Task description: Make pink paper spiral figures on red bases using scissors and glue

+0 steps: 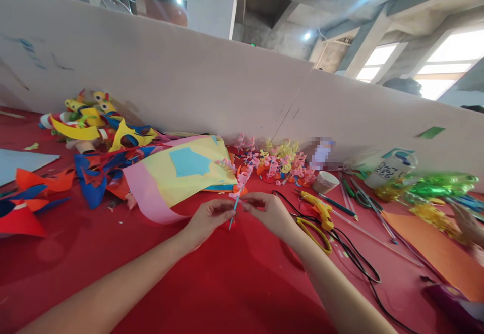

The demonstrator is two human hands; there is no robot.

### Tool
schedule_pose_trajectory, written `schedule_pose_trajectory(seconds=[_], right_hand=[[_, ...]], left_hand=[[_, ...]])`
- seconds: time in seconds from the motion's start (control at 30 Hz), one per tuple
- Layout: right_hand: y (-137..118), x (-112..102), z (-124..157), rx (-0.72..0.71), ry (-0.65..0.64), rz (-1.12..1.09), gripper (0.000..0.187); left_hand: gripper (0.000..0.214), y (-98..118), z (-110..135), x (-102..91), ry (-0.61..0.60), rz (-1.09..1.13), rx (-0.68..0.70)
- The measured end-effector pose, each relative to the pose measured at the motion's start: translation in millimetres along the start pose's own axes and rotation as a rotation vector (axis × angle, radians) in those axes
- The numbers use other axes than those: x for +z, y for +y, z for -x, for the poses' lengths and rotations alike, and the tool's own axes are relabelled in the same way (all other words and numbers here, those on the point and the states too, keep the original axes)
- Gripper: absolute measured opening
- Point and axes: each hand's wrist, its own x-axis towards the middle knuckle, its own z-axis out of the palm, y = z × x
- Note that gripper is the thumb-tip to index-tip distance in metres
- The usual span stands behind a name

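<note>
A thin light-blue stick [233, 214] stands slightly tilted between my hands, with curled pink paper [242, 180] at its upper end. My left hand [207, 220] pinches the stick from the left between thumb and fingers. From the right, my right hand [270, 213] is closed at the fingertips beside the stick, where the pink paper meets it; whether it grips the stick or the paper is hidden. Behind them lie stacked paper sheets [166, 172] in pink and yellow with a blue piece on top. Several pink and yellow paper curls [278, 160] stand further back.
On the right lie a yellow glue gun [317, 208], yellow-handled scissors [315, 233], a black cord [357, 256] and orange paper [427, 248]. Another person's hand [467, 225] shows at the right edge. Cut paper shapes [91, 182] cover the left. A white partition [181, 76] closes the back.
</note>
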Motion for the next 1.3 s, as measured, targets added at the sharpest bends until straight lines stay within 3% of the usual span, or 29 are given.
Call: schedule_pose_trajectory(seconds=[0.23,0.47,0.9,1.1,1.3], right_hand=[[8,1,-2,0.017,0.001,-0.132,0.027],[6,0,-2,0.037,-0.042,-0.133,0.030],[1,-5,-3,0.066,-0.113,-0.147,0.029],[-8,-28,7,0.096,-0.235,0.100,0.028],[-30,-55,22,0.126,-0.398,0.133,0.027]], left_hand=[[0.025,2,0,-0.5,0.001,-0.031,0.016],[0.046,-8,-1,-3.6,0.053,0.067,-0.015],[0.038,-4,0,-2.3,0.022,0.122,-0.017],[0.040,-10,-3,-4.2,0.114,0.174,-0.042],[0.036,-10,-4,-6.0,0.171,0.118,-0.025]])
